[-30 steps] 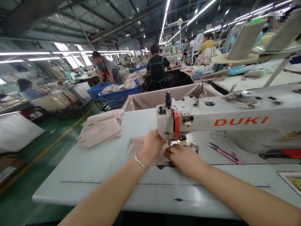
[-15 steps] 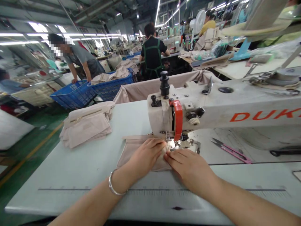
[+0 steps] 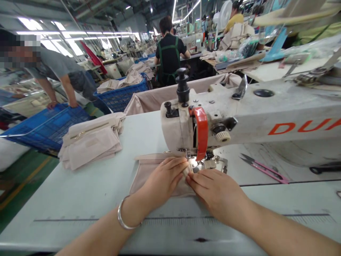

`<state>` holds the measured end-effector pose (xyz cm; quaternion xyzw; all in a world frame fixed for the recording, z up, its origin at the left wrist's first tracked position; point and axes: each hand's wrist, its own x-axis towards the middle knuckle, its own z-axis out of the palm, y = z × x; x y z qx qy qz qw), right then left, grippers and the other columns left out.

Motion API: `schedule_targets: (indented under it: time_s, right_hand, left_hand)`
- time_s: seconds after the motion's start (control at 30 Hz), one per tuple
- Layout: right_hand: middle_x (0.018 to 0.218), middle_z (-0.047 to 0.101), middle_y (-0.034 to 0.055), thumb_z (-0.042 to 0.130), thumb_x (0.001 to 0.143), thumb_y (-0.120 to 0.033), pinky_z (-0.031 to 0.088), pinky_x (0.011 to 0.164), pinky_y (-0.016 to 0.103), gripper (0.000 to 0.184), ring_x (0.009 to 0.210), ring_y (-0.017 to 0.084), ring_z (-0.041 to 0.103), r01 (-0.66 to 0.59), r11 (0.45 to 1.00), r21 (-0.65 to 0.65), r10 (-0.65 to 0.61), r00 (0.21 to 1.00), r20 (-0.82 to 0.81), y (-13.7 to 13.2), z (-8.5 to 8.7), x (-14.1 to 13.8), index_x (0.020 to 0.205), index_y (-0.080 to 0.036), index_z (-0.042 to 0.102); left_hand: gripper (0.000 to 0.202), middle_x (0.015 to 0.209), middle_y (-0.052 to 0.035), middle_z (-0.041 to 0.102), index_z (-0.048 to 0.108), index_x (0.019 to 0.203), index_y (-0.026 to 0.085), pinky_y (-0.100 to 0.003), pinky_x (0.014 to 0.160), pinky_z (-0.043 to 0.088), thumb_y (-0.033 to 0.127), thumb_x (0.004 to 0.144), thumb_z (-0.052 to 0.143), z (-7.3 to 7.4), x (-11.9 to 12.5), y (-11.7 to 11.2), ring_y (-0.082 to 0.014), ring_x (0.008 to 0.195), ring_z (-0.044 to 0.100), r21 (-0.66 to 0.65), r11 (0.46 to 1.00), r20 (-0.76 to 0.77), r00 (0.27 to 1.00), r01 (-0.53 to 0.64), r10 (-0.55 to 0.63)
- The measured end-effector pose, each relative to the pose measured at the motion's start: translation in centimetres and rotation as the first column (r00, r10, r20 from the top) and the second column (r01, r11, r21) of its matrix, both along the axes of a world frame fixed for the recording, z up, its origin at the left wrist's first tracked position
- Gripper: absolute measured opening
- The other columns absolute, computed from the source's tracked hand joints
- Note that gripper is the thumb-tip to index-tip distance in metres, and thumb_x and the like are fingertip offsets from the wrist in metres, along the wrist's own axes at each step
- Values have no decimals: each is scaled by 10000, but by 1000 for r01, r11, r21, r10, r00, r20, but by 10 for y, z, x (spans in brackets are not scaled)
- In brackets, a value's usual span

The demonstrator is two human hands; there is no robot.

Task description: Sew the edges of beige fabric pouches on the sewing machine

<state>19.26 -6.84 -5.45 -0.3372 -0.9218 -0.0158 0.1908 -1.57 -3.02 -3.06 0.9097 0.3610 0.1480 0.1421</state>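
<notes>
A beige fabric piece [image 3: 144,174] lies flat on the sewing table, its right edge at the lit needle area of a white sewing machine [image 3: 176,131]. My left hand [image 3: 165,177], with a silver bangle at the wrist, presses its closed fingers onto the cloth just left of the presser foot. Fingertips of my right hand [image 3: 215,188] pinch the near right edge of the same piece, close to the left fingertips. A small pale strip shows between the two hands. The needle tip itself is hard to make out behind the orange guard [image 3: 201,133].
Stacked beige fabric pieces [image 3: 92,142] sit at the table's left. Pink-handled thread snips [image 3: 263,169] lie right of the needle. Beyond the left edge a person bends over a blue crate [image 3: 39,124]; another blue crate [image 3: 125,94] holds cloth. Another person sits ahead, back turned.
My view has shifted slightly. The bending person and the blue crate have come nearer on the left. Both my hands keep about the same place on the fabric.
</notes>
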Motion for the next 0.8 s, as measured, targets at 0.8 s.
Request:
schedule_targets:
  time_s: [0.8]
  right_hand:
    - [1130,674,87,553,890,-128,464,866,385,283,1111,240,564,13,1000,13,-12,997,-76,-1,5,-5,1161,-111,632]
  left_hand:
    - [328,1328,-43,566,514,1284,199,-387,1106,375,157,970,431,-2,-2,4,-172,1250,490,-36,999,33,999,-2,3]
